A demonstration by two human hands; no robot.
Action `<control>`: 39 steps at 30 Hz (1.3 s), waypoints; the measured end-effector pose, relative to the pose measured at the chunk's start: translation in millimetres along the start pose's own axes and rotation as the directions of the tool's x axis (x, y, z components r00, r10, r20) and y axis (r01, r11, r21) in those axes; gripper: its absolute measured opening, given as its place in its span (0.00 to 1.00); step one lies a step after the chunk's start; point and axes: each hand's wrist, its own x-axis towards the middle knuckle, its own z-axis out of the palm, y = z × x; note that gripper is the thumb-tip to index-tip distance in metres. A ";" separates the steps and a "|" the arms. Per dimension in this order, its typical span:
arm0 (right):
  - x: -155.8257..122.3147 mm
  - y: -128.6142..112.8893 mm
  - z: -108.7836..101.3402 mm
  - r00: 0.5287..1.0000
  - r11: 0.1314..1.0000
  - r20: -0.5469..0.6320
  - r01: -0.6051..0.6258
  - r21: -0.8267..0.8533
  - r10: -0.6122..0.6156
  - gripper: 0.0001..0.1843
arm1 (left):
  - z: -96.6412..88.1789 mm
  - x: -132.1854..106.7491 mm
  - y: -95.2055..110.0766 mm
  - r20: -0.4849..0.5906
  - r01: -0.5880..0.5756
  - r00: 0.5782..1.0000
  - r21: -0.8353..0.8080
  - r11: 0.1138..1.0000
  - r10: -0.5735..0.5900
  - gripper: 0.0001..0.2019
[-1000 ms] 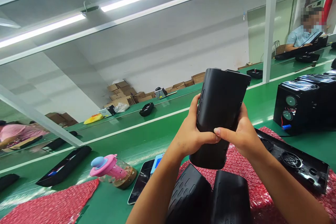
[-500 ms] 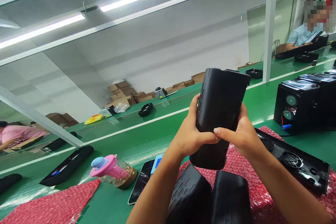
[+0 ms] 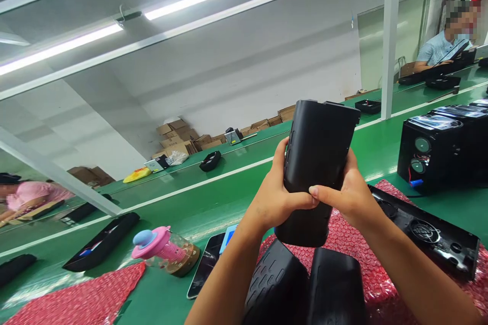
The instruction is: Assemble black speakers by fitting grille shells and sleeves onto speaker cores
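Observation:
Both of my hands grip a tall black plastic speaker housing (image 3: 320, 147), held upright above the bench. My left hand (image 3: 276, 195) wraps round its left side and my right hand (image 3: 348, 195) round its right, with the thumbs meeting across the front. Below it, two more black housings (image 3: 305, 287) lie on red bubble wrap (image 3: 354, 254). A black front panel with round speaker openings (image 3: 427, 233) lies at the right on the same wrap.
Black speaker boxes (image 3: 438, 150) stand at the right. A pink-capped bottle (image 3: 165, 249), a phone (image 3: 206, 269) and a black panel (image 3: 101, 246) lie on the green conveyor (image 3: 213, 198). Another person sits far right (image 3: 442, 45), and one more far left (image 3: 26, 195).
The housing stays in both hands, almost still. The black panel on the belt at the left has drifted slightly to the right.

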 end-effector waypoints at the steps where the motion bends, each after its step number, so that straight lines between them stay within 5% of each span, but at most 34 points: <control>1: 0.0 -0.2 -0.4 1.000 1.000 0.001 0.002 -0.003 -0.002 0.41 | 0.3 -0.3 0.2 -0.003 -0.005 1.000 0.006 1.000 0.005 0.53; 14: 6.1 -1.2 -7.4 0.998 0.994 0.050 -0.053 0.094 0.049 0.42 | 4.8 -5.8 1.0 -0.088 -0.070 0.992 0.163 0.984 0.086 0.52; 20: 6.4 0.4 -8.3 0.996 0.995 0.083 0.025 0.093 -0.033 0.41 | 6.6 -4.5 -3.5 -0.109 -0.063 0.992 0.069 0.996 0.070 0.54; 28: 8.8 5.6 -8.0 0.996 0.989 0.027 0.080 0.123 -0.084 0.36 | 9.6 0.9 -10.2 -0.154 -0.067 0.986 0.016 0.998 0.068 0.56; 39: 7.8 7.5 0.1 0.990 0.982 -0.134 0.067 0.174 -0.044 0.29 | 9.7 0.5 -4.1 -0.057 -0.083 0.994 0.222 0.972 0.098 0.52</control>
